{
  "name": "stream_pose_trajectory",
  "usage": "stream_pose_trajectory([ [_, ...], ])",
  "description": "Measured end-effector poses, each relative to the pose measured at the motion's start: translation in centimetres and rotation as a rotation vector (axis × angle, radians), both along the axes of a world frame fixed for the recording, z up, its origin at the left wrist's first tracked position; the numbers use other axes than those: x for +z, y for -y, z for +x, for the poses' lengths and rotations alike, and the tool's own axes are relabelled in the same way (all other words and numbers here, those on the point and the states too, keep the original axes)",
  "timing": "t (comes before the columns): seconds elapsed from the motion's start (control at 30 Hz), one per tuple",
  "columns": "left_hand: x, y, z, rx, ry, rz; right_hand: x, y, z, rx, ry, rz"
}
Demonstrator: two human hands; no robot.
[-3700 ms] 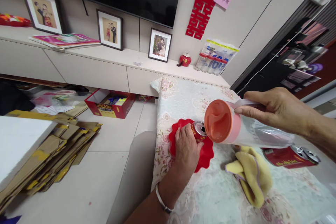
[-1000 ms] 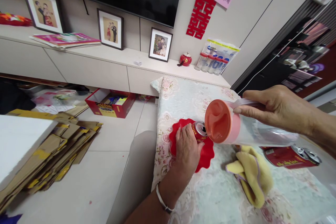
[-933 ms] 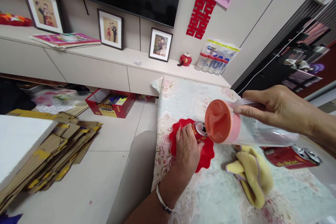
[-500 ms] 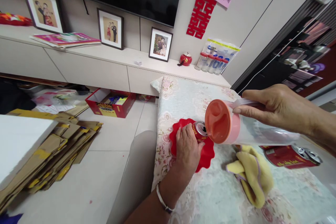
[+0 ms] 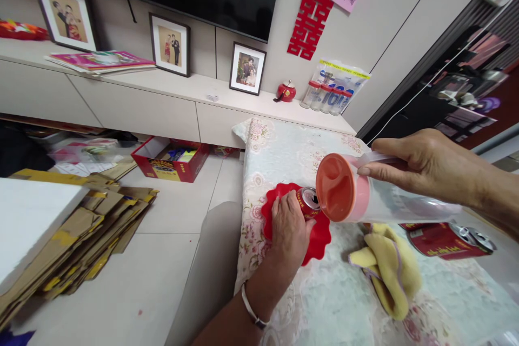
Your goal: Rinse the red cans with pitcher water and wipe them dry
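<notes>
My left hand (image 5: 291, 227) is wrapped round a red drink can (image 5: 308, 201), whose opened top shows. The can stands in a red dish with a wavy rim (image 5: 320, 240). In my right hand (image 5: 425, 167) is the handle of a clear plastic pitcher (image 5: 389, 203) with an orange lid (image 5: 335, 186). The pitcher is tipped onto its side, lid toward the can, and the lid's edge is right by the can's opening. Whether liquid runs between them I cannot make out. A crumpled yellow cloth (image 5: 391, 270) lies below the pitcher.
More red cans (image 5: 450, 240) are at the right of the flowered tablecloth (image 5: 279, 140). Behind the table runs a low cabinet (image 5: 154, 100) with picture frames, a red jar (image 5: 286, 92) and lidded glasses (image 5: 324, 98). Flattened cardboard (image 5: 93, 227) and a red box (image 5: 172, 165) lie on the floor.
Almost nothing differs. Both hands, the can and the tilted pitcher keep their places; the view has shifted very slightly.
</notes>
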State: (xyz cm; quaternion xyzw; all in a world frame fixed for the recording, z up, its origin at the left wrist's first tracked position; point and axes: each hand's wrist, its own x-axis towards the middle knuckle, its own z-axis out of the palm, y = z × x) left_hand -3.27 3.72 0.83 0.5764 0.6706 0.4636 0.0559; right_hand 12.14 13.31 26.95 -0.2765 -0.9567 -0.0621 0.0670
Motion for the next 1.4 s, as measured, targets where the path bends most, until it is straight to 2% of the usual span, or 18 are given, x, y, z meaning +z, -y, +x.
stream_pose_trajectory([
  [0.6, -0.2, 0.0, 0.1, 0.003, -0.012, 0.014, 0.0, -0.2, 0.2, 0.026, 0.007, 0.020],
  [0.8, 0.1, 0.0, 0.2, 0.016, -0.033, -0.013, 0.2, 0.3, -0.2, -0.031, 0.000, -0.012],
  [1.03, -0.1, 0.0, 0.1, 0.002, -0.011, 0.026, 0.6, 1.0, -1.0, -0.076, 0.003, -0.045],
  [1.17, -0.1, 0.0, 0.0, 0.001, -0.001, -0.014, 1.1, 1.6, -1.3, -0.143, 0.041, -0.081],
  [1.4, 0.1, 0.0, 0.1, 0.010, -0.011, -0.021, 1.1, 1.8, -1.4, -0.143, 0.049, -0.076],
])
